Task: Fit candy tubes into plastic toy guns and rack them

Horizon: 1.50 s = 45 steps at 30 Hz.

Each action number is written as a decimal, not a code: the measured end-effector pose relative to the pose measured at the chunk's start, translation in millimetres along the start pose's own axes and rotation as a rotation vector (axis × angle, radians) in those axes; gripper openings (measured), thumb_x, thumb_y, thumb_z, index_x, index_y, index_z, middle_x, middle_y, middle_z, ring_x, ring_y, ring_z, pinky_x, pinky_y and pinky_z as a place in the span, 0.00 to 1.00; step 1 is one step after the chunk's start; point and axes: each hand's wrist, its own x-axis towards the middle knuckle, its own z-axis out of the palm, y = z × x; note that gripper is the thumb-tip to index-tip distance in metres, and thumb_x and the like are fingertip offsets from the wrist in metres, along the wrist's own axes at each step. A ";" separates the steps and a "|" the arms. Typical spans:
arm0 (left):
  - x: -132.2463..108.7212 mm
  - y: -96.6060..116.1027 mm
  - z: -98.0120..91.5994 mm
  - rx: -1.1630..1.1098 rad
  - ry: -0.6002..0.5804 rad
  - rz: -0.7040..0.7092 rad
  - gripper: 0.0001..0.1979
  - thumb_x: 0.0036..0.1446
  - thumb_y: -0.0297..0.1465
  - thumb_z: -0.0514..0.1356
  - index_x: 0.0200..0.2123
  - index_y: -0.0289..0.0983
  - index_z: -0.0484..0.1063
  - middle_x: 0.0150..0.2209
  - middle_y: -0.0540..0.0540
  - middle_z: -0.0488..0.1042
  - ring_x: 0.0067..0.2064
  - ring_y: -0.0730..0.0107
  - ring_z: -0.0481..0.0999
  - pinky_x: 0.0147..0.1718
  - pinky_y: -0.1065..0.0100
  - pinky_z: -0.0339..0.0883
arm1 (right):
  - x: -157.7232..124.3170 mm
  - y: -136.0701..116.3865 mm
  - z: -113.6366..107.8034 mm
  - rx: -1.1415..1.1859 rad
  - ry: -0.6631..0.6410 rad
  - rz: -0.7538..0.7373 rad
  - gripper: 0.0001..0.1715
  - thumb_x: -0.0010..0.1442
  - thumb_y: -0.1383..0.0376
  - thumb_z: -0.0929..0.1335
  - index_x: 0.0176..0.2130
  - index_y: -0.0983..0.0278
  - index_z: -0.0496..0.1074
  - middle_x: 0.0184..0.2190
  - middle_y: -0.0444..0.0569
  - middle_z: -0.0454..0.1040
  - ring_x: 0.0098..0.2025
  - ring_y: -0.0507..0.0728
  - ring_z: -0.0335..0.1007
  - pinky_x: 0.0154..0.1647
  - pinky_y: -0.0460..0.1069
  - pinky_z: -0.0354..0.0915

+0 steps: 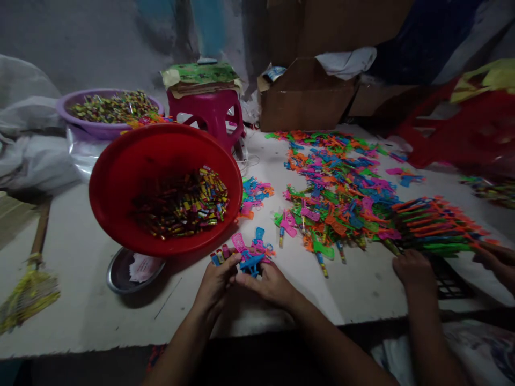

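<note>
My left hand (217, 281) is closed around several small coloured sticks (220, 255) whose ends poke out above the fingers. My right hand (270, 283) pinches a blue plastic toy piece (250, 261), and the two hands meet just below the rim of the tilted red basin (120, 177). A few pink and blue toy pieces (257, 244) lie on the white surface right above my fingers. The red basin holds a heap of small coloured sticks (183, 202).
A big scatter of coloured plastic toy pieces (341, 187) covers the right side. Another person's hands (414, 268) hold a stacked bundle (436, 225) there. A purple basin (72, 112), pink stool (209, 112), cardboard box (306, 96), metal dish (120, 273) and broom (30, 284) stand around.
</note>
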 end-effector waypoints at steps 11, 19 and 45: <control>-6.6 3.4 3.0 0.005 -0.149 -0.029 0.18 0.40 0.34 0.65 0.35 0.33 0.69 0.18 0.57 0.61 0.16 0.86 0.55 0.14 0.79 0.43 | 8.2 1.4 -31.0 -0.200 0.480 -0.191 0.14 0.51 0.55 0.67 0.23 0.63 0.71 0.30 0.48 0.67 0.34 0.55 0.64 0.35 0.50 0.64; -11.7 1.5 8.8 0.233 0.044 0.236 0.17 0.40 0.36 0.65 0.34 0.32 0.72 0.18 0.54 0.64 0.20 0.79 0.60 0.20 0.74 0.53 | 12.7 14.1 5.2 0.254 0.389 0.101 0.19 0.51 0.53 0.65 0.22 0.64 0.60 0.13 0.38 0.58 0.14 0.46 0.51 0.14 0.43 0.50; -21.1 -4.0 13.8 0.563 -0.108 0.388 0.11 0.47 0.37 0.59 0.24 0.34 0.72 0.20 0.52 0.65 0.22 0.77 0.64 0.23 0.74 0.59 | -6.3 27.9 27.4 0.167 0.595 0.088 0.17 0.55 0.55 0.62 0.22 0.63 0.60 0.14 0.39 0.56 0.17 0.48 0.52 0.18 0.44 0.51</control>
